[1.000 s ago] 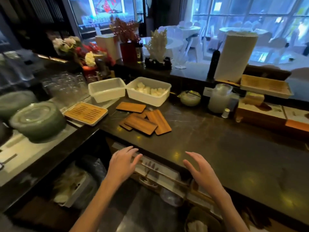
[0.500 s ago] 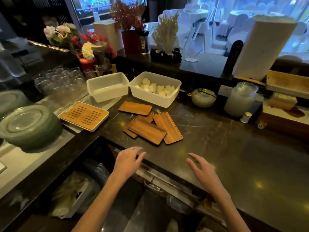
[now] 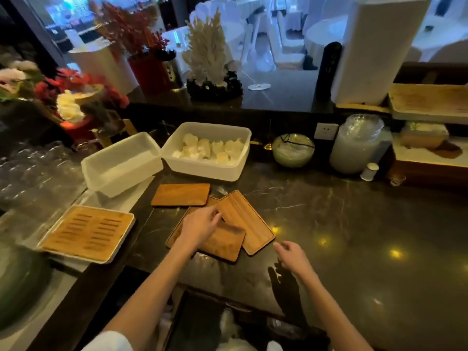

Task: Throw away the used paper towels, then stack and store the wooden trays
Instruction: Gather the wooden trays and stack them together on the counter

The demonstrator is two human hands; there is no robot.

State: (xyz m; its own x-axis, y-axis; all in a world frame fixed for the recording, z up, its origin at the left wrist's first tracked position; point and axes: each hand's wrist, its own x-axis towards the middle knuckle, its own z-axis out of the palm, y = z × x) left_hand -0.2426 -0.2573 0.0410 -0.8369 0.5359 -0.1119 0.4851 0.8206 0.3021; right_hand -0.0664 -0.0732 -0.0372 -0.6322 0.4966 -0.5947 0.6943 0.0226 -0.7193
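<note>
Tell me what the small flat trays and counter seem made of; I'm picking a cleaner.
Small flat trays: apparently wood, brown with visible grain, low sheen. Counter: dark polished stone, perhaps marble, going by pale veins and reflected lights; imitation possible.

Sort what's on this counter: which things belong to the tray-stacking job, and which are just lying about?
Job: overlapping wooden trays, lone tray behind them, left hand over the pile, right hand beside it.
Lying about: left white tub, right white tub, glass jar, green bowl, paper roll.
</note>
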